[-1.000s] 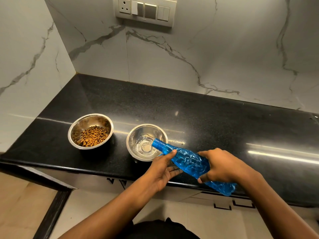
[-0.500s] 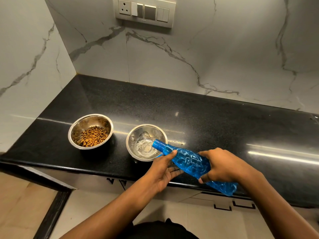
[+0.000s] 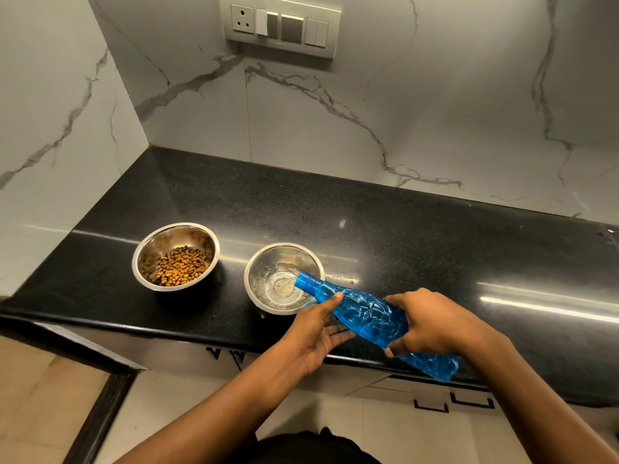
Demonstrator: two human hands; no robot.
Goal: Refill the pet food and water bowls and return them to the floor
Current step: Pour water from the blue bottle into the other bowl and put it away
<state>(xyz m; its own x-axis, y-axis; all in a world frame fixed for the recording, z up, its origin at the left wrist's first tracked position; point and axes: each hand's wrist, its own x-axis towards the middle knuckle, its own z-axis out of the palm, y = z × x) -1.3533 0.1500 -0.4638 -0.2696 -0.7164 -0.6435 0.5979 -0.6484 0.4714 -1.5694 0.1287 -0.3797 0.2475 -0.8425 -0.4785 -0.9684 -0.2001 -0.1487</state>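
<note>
Water bowl [image 3: 284,279] taking water, seemingly, from tilted blue bottle [image 3: 365,316]; right hand [image 3: 432,324] wrapping its body, left hand [image 3: 318,329] spread, cradling neck; kibble bowl [image 3: 176,256] sitting left on worktop [image 3: 435,236].

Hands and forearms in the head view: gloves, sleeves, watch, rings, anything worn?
Nothing worn. The left hand and right hand are bare: no gloves, no visible rings. Both forearms are bare to the frame's bottom edge, no sleeves, watch or bands. A dark garment shows at the bottom.
</note>
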